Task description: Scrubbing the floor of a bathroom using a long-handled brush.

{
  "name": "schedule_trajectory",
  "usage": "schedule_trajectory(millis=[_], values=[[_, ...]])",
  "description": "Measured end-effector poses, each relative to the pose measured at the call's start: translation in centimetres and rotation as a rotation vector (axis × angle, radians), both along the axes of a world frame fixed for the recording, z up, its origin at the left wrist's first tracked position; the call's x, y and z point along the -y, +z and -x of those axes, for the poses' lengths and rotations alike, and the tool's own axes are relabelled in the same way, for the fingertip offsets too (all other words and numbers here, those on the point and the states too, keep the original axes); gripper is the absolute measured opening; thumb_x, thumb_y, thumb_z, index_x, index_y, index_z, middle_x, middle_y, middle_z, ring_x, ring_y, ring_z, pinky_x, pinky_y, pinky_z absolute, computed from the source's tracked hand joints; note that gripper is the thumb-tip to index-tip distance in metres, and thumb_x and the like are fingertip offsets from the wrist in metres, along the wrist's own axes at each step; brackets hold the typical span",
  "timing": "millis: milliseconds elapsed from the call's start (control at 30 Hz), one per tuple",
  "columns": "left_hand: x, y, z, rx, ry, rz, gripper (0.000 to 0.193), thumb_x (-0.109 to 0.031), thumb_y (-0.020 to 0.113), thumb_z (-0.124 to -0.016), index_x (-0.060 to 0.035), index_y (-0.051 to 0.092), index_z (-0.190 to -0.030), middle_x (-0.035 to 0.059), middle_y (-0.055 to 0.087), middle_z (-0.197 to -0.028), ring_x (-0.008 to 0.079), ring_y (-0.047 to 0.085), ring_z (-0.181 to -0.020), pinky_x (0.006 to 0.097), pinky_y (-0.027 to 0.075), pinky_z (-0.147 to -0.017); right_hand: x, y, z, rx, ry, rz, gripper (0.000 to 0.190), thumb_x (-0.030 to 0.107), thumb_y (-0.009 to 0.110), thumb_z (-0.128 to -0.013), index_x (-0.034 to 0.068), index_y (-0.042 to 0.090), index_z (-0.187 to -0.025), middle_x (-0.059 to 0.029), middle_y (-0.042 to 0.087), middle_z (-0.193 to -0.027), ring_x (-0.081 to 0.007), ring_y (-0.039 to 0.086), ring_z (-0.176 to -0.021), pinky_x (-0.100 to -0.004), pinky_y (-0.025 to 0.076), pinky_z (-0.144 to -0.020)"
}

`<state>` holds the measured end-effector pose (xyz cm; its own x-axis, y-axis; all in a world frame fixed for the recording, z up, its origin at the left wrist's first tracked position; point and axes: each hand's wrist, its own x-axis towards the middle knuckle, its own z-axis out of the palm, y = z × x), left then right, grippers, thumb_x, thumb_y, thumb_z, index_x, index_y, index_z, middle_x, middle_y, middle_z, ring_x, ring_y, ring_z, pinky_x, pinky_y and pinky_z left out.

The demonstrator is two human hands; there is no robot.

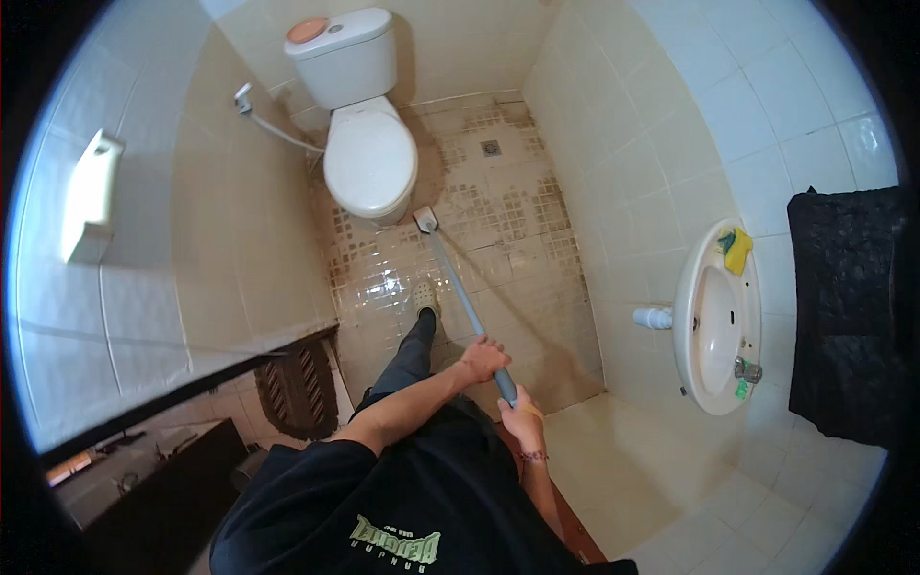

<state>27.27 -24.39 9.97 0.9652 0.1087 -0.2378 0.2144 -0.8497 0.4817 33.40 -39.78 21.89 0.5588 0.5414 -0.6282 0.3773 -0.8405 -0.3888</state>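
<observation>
A long-handled floor scrub brush (458, 284) with a grey handle slants away from me, its small white head on the wet tiled floor (503, 287) beside the base of the white toilet (370, 158). My left hand (485, 359) is closed around the handle, farther down it towards the head. Near the top end, my right hand (523, 417), with a beaded bracelet at the wrist, grips the thicker grey part. Brown stains mark the small mosaic tiles around the toilet and along the walls.
A floor drain (491, 148) lies right of the toilet. A washbasin (719, 323) with a yellow sponge (738, 253) juts from the right wall, near a hanging black cloth (841, 316). A bidet sprayer (244, 98) hangs at left. A brown mat (296, 392) lies beyond the doorway.
</observation>
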Motion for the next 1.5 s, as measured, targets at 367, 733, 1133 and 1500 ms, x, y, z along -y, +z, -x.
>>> schedule_trajectory(millis=[367, 733, 1133, 1500], values=[[-21.0, -5.3, -0.9, 0.365, 0.218, 0.348, 0.021, -0.01, 0.073, -0.069, -0.0151, 0.065, -0.087, 0.0094, 0.062, -0.087, 0.0331, 0.059, -0.093, 0.0463, 0.044, -0.084, -21.4, -2.1, -1.4, -0.001, 0.037, 0.008, 0.038, 0.033, 0.063, -0.091, 0.002, 0.057, -0.111, -0.0282, 0.068, -0.102, -0.0482, 0.065, -0.101, -0.0556, 0.052, -0.088], [-12.9, -2.6, -7.1, 0.43, -0.164, 0.569, 0.027, -0.018, 0.077, -0.07, -0.0205, 0.06, -0.091, 0.0031, 0.063, -0.091, 0.0313, 0.059, -0.096, 0.0483, 0.038, -0.086, -12.9, 5.9, -4.2, 0.019, -0.233, 0.088, 0.045, 0.042, 0.064, -0.089, 0.003, 0.065, -0.112, -0.0267, 0.069, -0.103, -0.0461, 0.066, -0.1, -0.0528, 0.051, -0.085], [-18.0, -3.3, -7.3, 0.034, -0.049, 0.614, 0.052, -0.036, 0.073, -0.082, -0.0074, 0.063, -0.125, 0.024, 0.063, -0.122, 0.0394, 0.058, -0.121, 0.0462, 0.046, -0.106, -10.5, 4.4, -10.5, -0.279, -0.514, 0.226, 0.033, 0.034, 0.067, -0.089, 0.005, 0.064, -0.103, -0.0083, 0.065, -0.071, -0.0188, 0.067, -0.061, -0.0341, 0.047, -0.051], [-39.6, -13.4, 15.6, -0.339, 1.033, 0.494, 0.039, -0.033, 0.055, -0.093, 0.0015, 0.069, -0.104, 0.0151, 0.07, -0.079, 0.0245, 0.068, -0.071, 0.0396, 0.054, -0.066, -28.7, -6.5, -22.4, -0.568, -0.416, 0.195, 0.025, 0.033, 0.057, -0.096, 0.009, 0.057, -0.095, -0.0044, 0.056, -0.061, -0.0148, 0.055, -0.05, -0.0327, 0.035, -0.039]])
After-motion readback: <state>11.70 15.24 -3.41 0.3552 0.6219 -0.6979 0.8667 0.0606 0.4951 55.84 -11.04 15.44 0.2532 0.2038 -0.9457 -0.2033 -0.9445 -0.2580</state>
